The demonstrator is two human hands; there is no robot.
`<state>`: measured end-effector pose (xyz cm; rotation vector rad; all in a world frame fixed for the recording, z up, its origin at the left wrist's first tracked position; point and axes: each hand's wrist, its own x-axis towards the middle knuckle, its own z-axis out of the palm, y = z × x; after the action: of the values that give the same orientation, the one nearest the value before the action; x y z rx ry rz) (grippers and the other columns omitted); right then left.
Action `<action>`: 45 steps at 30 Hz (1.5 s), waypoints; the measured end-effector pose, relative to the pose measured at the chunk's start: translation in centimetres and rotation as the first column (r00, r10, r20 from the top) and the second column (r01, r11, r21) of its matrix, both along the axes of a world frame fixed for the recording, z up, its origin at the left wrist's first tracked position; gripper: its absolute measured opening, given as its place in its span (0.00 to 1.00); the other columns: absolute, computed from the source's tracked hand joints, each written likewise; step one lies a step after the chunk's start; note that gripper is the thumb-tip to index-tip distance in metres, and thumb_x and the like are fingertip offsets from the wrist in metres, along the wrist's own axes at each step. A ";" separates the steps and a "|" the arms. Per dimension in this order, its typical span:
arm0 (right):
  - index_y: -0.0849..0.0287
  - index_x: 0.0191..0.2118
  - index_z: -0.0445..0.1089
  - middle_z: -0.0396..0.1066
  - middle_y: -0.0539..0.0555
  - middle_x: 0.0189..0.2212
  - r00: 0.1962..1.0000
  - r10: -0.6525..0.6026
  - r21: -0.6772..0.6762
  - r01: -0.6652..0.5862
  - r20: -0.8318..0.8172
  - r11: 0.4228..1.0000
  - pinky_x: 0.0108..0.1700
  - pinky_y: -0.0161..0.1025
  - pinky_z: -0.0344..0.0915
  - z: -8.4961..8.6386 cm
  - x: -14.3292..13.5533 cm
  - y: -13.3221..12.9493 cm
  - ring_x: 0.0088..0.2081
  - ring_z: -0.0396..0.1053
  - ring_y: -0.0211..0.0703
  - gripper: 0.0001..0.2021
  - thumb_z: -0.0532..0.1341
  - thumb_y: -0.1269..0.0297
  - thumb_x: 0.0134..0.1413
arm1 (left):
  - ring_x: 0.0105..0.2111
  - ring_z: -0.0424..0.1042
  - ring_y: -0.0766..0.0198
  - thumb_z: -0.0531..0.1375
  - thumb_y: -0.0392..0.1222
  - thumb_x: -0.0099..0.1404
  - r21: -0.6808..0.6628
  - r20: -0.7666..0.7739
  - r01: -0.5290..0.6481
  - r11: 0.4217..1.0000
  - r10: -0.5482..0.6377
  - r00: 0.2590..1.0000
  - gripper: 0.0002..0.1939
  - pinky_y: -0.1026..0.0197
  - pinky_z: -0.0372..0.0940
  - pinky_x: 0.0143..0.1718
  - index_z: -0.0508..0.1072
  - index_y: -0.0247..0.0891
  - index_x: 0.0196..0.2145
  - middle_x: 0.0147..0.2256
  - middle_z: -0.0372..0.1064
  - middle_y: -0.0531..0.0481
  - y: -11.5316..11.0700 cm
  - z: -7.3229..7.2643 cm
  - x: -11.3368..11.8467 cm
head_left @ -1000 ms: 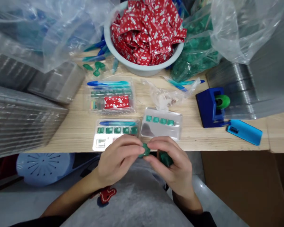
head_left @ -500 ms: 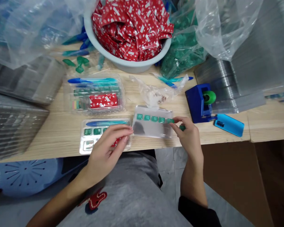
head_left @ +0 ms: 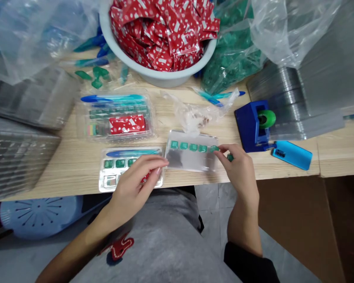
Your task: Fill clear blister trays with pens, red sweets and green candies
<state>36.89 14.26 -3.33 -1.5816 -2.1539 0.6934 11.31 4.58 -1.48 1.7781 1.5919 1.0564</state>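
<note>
A clear plastic lid (head_left: pixel 191 159) lies flat near the table's front edge, with several green square pieces in a row along it. My right hand (head_left: pixel 237 165) pinches the green piece (head_left: pixel 214 148) at the row's right end; another green piece (head_left: pixel 230 157) shows by its curled fingers. My left hand (head_left: pixel 137 181) hovers over a clear tray (head_left: pixel 102 173), its fingertips by the lid's left edge, thumb and fingers near each other; whether they hold anything is unclear. That tray contains a blue pen (head_left: pixel 132 153), green squares and a red packet, partly hidden by the hand.
Behind are a filled clear package (head_left: pixel 118 116), a crumpled plastic bag (head_left: pixel 194 118) and a grey basin (head_left: pixel 162 80) of red packets. To the right stand a blue tape dispenser (head_left: pixel 250 125), a blue phone (head_left: pixel 292 154) and stacked clear trays (head_left: pixel 286 102). More stacks stand left.
The view has shifted slightly. My right hand keeps its pinch at the right end of the row, and the piece there looks turned a little. My left hand has hardly moved.
</note>
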 end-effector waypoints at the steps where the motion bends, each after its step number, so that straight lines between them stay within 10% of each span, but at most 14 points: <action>1: 0.58 0.37 0.71 0.72 0.55 0.32 1.000 -0.012 -0.013 0.012 -0.016 1.000 0.37 0.42 0.67 -0.1 0.0 0.1 0.34 0.71 0.46 0.11 0.58 0.56 0.64 | 0.44 0.74 0.65 0.53 0.30 0.69 -0.003 -0.004 0.006 1.000 -0.006 1.000 0.12 0.60 0.72 0.44 0.71 0.42 0.45 0.42 0.74 0.51 0.0 0.0 0.0; 32: 0.58 0.43 0.74 0.73 0.56 0.38 0.992 0.099 0.168 -0.112 0.082 0.979 0.34 0.39 0.69 -2.0 0.0 -0.8 0.37 0.74 0.46 0.11 0.58 0.57 0.66 | 0.44 0.74 0.65 0.51 0.33 0.72 -0.076 -0.101 0.058 0.995 -0.065 0.993 0.10 0.60 0.72 0.46 0.69 0.42 0.47 0.43 0.73 0.50 0.0 -0.2 0.0; 45: 0.57 0.47 0.75 0.70 0.55 0.36 0.989 0.148 0.009 -0.148 -0.016 0.989 0.37 0.40 0.69 -1.6 -0.1 -0.3 0.36 0.71 0.44 0.10 0.60 0.64 0.64 | 0.43 0.74 0.63 0.51 0.36 0.72 -0.118 -0.173 0.089 0.989 -0.109 0.979 0.09 0.59 0.71 0.44 0.69 0.42 0.46 0.43 0.73 0.50 0.1 -0.6 -0.4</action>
<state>36.83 13.92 -4.90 -1.4175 -2.2757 0.7398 10.93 4.70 -2.08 1.9009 1.6134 0.7666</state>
